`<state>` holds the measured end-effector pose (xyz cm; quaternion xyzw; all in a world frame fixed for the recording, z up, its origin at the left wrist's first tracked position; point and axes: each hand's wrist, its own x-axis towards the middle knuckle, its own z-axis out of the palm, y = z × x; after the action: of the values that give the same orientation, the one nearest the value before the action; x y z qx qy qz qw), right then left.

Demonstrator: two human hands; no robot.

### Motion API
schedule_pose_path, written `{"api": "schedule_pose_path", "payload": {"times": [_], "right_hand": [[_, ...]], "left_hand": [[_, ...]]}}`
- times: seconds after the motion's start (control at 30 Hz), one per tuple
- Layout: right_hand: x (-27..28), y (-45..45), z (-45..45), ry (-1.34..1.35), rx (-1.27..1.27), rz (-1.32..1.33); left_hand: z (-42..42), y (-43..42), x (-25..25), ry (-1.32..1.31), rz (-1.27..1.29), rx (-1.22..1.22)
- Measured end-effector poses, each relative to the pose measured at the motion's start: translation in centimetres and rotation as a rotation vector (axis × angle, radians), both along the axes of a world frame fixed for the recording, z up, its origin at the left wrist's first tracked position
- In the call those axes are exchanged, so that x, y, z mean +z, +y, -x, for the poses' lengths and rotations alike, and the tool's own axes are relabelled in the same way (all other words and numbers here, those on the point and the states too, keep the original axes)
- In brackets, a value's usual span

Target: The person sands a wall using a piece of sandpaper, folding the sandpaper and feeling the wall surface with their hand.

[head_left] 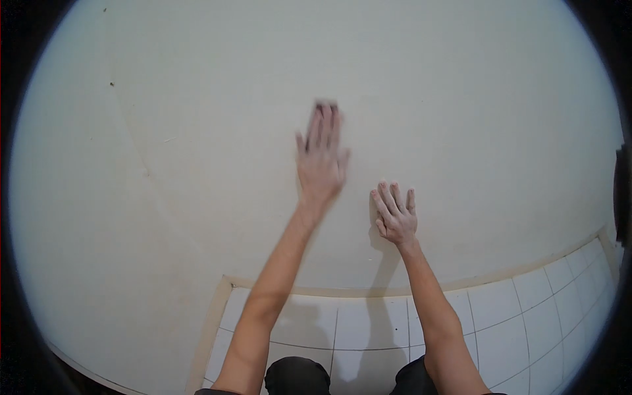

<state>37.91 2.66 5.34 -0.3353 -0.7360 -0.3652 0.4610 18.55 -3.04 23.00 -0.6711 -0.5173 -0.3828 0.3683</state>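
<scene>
In the head view, a pale wall [461, 118] is filling most of the scene, and both hands are working at it. The left hand [320, 164] is reaching farther up the wall, palm turned to it. Its fingers [326, 128] are extending straight, the middle ones lying close together while the little finger and thumb are standing apart. A dark patch [326, 104] is showing at the fingertips; blur is hiding whether it is something being gripped or only shadow.

The right hand [397, 217] is sitting lower and to the right, its back dusted whitish, fingers spreading apart and holding nothing visible; whether it is touching the wall is impossible to tell. A pale skirting [471, 285] is running below, bordering the white tiled floor [495, 304]. Two dark-clothed knees [297, 374] are showing at the near edge.
</scene>
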Motion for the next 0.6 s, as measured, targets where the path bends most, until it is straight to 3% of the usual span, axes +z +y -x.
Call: {"api": "schedule_pose_path", "payload": {"times": [0.1, 0.2, 0.33, 0.37, 0.43, 0.47, 0.57, 0.6], "right_hand": [[0.0, 0.1, 0.0, -0.003, 0.003, 0.001], [0.3, -0.1, 0.1, -0.005, 0.032, -0.01], [0.1, -0.1, 0.1, 0.0, 0.03, 0.023], [0.1, 0.0, 0.1, -0.011, 0.01, 0.022], [0.0, 0.0, 0.1, -0.038, -0.026, 0.026], [0.0, 0.0, 0.0, -0.037, -0.024, 0.024], [-0.1, 0.1, 0.2, 0.011, -0.008, 0.007], [-0.2, 0.2, 0.3, 0.047, 0.003, -0.002]], "left_hand": [[2.4, 0.6, 8.2, -0.053, -0.247, 0.106], [6.2, -0.9, 7.0, -0.179, -0.261, 0.141], [11.0, -1.5, -9.0, -0.264, -0.113, 0.113], [11.4, -1.8, -14.7, -0.148, 0.029, 0.184], [11.0, -4.1, -22.5, -0.015, 0.36, -0.06], [9.6, -4.7, -24.1, 0.047, 0.555, -0.168], [8.4, -2.8, -24.2, 0.484, 0.335, -0.056], [8.1, -2.1, -23.1, 0.488, 0.321, -0.058]]}}
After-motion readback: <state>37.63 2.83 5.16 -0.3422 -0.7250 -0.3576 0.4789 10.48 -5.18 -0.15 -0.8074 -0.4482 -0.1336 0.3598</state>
